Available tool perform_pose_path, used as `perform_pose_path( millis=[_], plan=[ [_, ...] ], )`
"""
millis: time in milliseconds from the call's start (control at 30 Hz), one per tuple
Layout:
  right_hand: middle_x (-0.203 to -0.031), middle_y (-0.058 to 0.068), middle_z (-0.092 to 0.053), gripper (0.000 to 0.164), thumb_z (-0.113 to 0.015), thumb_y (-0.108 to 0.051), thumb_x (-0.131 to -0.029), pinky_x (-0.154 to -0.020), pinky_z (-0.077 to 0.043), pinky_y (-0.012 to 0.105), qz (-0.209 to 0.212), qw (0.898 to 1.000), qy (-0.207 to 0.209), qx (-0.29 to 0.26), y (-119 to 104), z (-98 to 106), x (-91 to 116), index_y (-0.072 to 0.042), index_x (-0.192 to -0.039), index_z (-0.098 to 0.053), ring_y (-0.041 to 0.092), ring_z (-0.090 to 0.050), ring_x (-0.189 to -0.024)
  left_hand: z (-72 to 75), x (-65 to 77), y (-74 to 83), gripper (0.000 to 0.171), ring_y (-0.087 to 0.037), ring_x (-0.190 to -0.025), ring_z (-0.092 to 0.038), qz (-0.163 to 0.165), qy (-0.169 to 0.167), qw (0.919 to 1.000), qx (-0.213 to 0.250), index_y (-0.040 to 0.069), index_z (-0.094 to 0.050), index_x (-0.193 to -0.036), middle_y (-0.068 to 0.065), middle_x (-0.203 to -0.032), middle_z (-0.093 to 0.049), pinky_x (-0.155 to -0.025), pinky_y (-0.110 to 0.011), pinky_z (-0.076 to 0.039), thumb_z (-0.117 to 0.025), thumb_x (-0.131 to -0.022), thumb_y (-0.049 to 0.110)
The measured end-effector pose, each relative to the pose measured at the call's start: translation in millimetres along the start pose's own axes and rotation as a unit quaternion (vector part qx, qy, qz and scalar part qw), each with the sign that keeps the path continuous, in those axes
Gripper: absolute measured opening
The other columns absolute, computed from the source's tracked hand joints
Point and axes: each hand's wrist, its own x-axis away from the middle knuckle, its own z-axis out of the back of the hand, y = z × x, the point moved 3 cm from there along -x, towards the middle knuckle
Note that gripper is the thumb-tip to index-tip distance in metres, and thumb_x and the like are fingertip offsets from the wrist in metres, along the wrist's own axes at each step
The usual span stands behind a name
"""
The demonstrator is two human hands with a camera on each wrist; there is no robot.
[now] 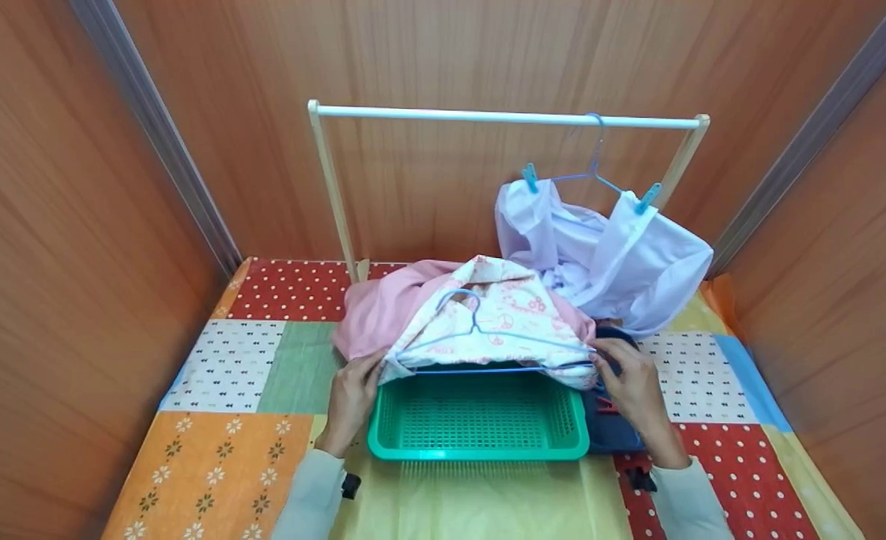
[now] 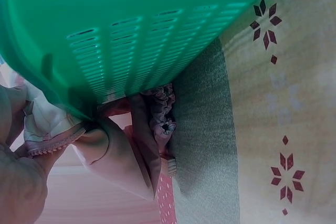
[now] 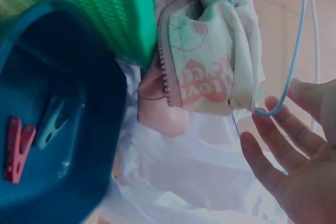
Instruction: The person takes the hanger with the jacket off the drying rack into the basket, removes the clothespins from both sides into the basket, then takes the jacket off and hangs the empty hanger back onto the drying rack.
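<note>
Both hands up front, over the far part of the green basket [image 1: 480, 454]. Left hand [image 1: 351, 397]: grip clamped on the edge of the pink garment [image 1: 514, 311], thumb and fingers pinching it close to the hanger's left end. Right hand [image 1: 634, 382]: grip together at the tips only, thumb and fingertips on either side of the blue hanger [image 1: 480, 370] at its right corner, other fingers fanned out in the right wrist view.

Garment sits bunched at the basket's far side, white printed face toward the head camera, pink fabric spreading behind and left. Hanger lies across the printed face, hook up, bottom bar crossing over the basket opening. Can't tell whether its ends are inside the fabric. Right wrist view shows a toothed trim along the garment's edge.

Right of the basket: dark blue tub [image 3: 113, 85] holding a red clothespin [image 3: 18, 148] and a pale teal clothespin [image 3: 51, 121].

Behind: rack with a white rod [image 1: 450, 115]. Second hanger [image 1: 595, 172] hooks on it toward the right end, carrying a white garment [image 1: 600, 247] with one teal clip [image 1: 530, 177] left and another right. Patchwork cloth [image 1: 221, 367] underneath everything, wood-grain panels [image 1: 450, 52] on three sides.
</note>
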Motion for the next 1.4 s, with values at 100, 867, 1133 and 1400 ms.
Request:
perform_pose_path(
  millis=[100,867,1133,1400],
  plan=[
    [-0.104,0.008,-0.074,0.024,-0.075,0.001,-0.083,-0.088,-0.044,0.013,0.011,1.0,-0.009,0.004,-2,-3,0,-0.006,-0.105,-0.074,0.027,-0.069,-0.096,-0.2,-0.2,0.3,0.027,-0.027,-0.098,-0.071,-0.002,0.0,1.0,0.003,0.004,-0.072,-0.117,-0.011,-0.107,-0.075,-0.084,-0.043,-0.057,-0.067,-0.091,0.004],
    [-0.091,0.01,-0.076,0.02,-0.075,0.006,-0.079,-0.069,-0.052,0.038,0.026,0.998,0.017,0.056,-4,-6,-3,-0.005,-0.095,-0.078,0.026,-0.073,-0.084,1.7,1.4,0.1,0.027,-0.027,-0.103,-0.07,0.002,-0.017,0.9998,-0.001,0.005,-0.072,-0.118,-0.009,-0.111,-0.074,-0.088,-0.042,-0.056,-0.066,-0.092,0.005],
    [-0.091,0.01,-0.077,0.024,-0.073,0.012,-0.078,-0.063,-0.049,0.03,0.036,0.998,0.039,0.047,-1,2,-2,-0.004,-0.094,-0.077,0.022,-0.071,-0.074,2.1,3.9,-0.7,0.026,-0.027,-0.102,-0.07,-0.011,-0.01,0.9998,-0.009,0.005,-0.073,-0.115,-0.009,-0.109,-0.075,-0.088,-0.042,-0.056,-0.068,-0.09,0.005],
    [-0.093,0.011,-0.077,0.019,-0.071,0.008,-0.082,-0.073,-0.052,0.031,0.005,0.996,0.059,0.068,3,13,1,-0.003,-0.095,-0.077,0.028,-0.073,-0.084,0.8,5.1,-2.8,0.022,-0.024,-0.099,-0.071,-0.013,-0.011,0.9998,-0.005,0.006,-0.074,-0.112,-0.008,-0.105,-0.075,-0.085,-0.04,-0.058,-0.068,-0.091,0.007]
  ],
)
